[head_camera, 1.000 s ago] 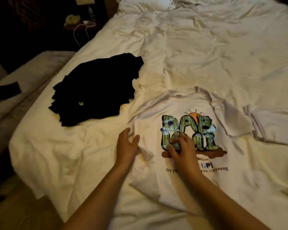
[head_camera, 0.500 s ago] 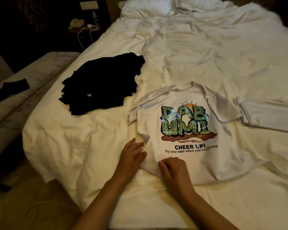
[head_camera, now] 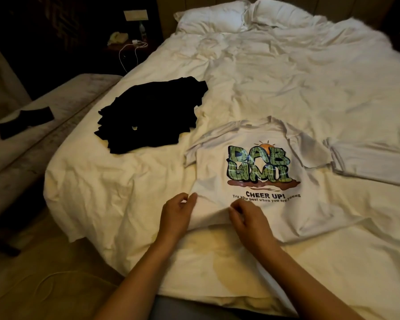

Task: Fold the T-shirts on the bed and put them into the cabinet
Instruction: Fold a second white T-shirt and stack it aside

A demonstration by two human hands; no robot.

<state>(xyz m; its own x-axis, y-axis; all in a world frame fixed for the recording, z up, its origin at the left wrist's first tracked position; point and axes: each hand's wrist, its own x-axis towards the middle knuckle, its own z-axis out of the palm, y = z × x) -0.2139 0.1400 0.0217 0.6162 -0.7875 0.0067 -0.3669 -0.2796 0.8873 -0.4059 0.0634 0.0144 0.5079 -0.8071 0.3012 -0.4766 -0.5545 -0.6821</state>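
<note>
A white T-shirt [head_camera: 259,211] with a green cartoon print and the words "CHEER UP!" lies face up on the bed [head_camera: 286,84], sleeves tucked inward. My left hand [head_camera: 178,213] is at its lower left edge, fingers curled and pinching the fabric. My right hand [head_camera: 247,218] is on the lower hem just below the printed text, fingers curled into the cloth. A crumpled black T-shirt [head_camera: 153,116] lies to the upper left. A folded white T-shirt [head_camera: 374,162] lies at the right edge.
Rumpled white bedding covers the bed, with pillows [head_camera: 213,19] at the head. A padded bench [head_camera: 62,105] along the left side carries a small black cloth [head_camera: 26,122]. A dark nightstand with a white cable [head_camera: 134,47] stands at the back left.
Both hands have slid from the print down to the near hem of the white T-shirt. The view has pulled back, so more of the bed shows.
</note>
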